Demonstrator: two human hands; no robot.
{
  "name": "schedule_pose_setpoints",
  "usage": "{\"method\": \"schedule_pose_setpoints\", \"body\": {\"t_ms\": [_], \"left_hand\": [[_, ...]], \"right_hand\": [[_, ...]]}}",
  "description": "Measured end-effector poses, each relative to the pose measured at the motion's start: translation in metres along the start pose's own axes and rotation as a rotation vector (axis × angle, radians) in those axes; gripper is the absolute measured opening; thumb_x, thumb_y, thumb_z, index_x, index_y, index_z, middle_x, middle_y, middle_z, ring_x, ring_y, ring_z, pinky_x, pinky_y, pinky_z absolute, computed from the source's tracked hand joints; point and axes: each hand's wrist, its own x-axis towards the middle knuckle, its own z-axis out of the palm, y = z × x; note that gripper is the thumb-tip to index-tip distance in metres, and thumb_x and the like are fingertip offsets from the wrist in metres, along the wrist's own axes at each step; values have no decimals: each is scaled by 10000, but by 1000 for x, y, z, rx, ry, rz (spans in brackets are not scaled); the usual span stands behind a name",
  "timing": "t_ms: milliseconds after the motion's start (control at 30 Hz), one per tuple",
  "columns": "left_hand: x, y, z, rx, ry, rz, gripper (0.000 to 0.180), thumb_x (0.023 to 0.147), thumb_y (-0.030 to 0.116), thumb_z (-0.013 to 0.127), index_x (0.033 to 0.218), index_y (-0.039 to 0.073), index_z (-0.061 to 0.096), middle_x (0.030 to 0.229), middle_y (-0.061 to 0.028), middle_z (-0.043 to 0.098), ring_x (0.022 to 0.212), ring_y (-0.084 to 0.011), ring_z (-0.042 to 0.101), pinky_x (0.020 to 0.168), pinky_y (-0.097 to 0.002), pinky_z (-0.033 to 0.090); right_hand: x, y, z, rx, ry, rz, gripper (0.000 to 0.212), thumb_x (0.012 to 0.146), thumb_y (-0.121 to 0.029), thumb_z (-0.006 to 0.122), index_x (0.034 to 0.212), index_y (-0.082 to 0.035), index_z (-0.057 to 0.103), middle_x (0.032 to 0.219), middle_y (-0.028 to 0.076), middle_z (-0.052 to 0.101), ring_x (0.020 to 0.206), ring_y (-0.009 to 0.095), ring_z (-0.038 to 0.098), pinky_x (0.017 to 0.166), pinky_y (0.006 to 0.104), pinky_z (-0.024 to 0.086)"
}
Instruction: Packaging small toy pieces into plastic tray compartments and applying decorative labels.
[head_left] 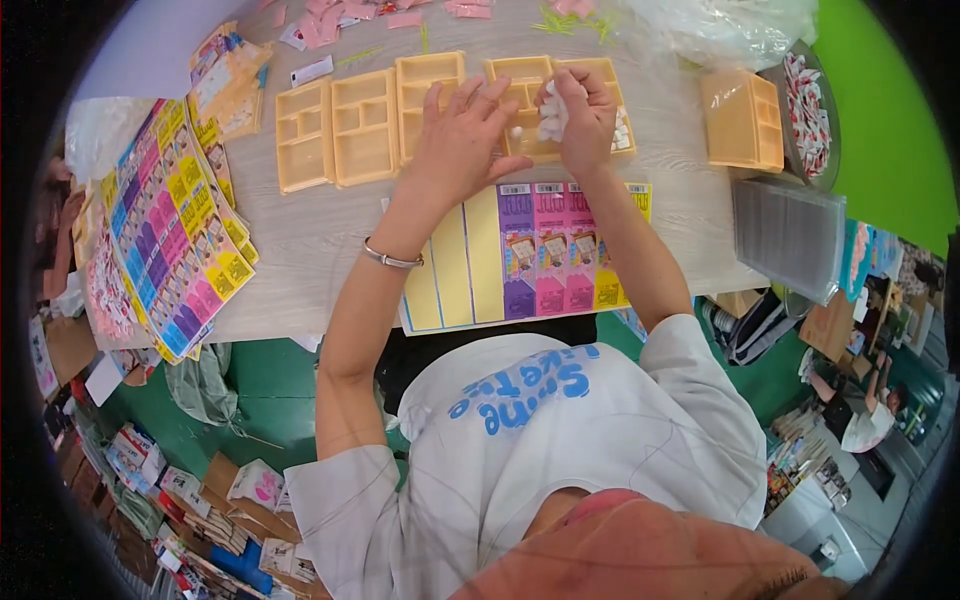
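Note:
A row of pale yellow compartment trays (362,160) lies across the far part of the table. My left hand (455,145) rests over the middle trays, its fingers spread and nothing visibly in them. Closed around a clump of small white pieces (551,118), my right hand (590,120) is above a tray right of the middle. A single white piece (516,132) sits in that tray, near my left fingertips. More small white block-like pieces (621,130) fill a compartment of the rightmost tray. Their exact kind is too small to make out.
Printed card sheets (536,260) lie in front of me, with stacked colourful sheets (180,230) at left. Stacked trays (742,120), a bowl of small red-and-white packets (806,120) and clear plastic covers (790,235) are at right. Pink packets (325,22) lie at the far edge.

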Motion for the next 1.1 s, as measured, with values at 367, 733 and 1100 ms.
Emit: {"method": "schedule_pose_setpoints", "body": {"t_ms": [367,733,1100], "left_hand": [[0,-4,4,-21,-36,11,690,799,570,742,1345,184,576,1557,-2,447,1428,-276,385,1191,-563,181],[1,0,5,-42,-48,-4,741,784,577,751,1389,199,552,1567,-3,440,1437,-282,383,1187,-559,198],[-16,33,1,69,112,84,574,887,384,711,1389,139,578,1403,-17,589,1352,-208,488,1174,-519,300]], "right_hand": [[-3,2,1,41,14,-97,176,892,42,672,847,-78,552,833,65,654,789,145,644,712,293,524],[-7,0,5,-144,45,-83,197,1002,-108,617,819,-49,573,785,61,628,736,140,641,669,283,518],[-12,-55,-32,-27,12,286,142,1025,-198,609,1002,-83,690,774,43,617,637,119,562,538,259,421]]}}
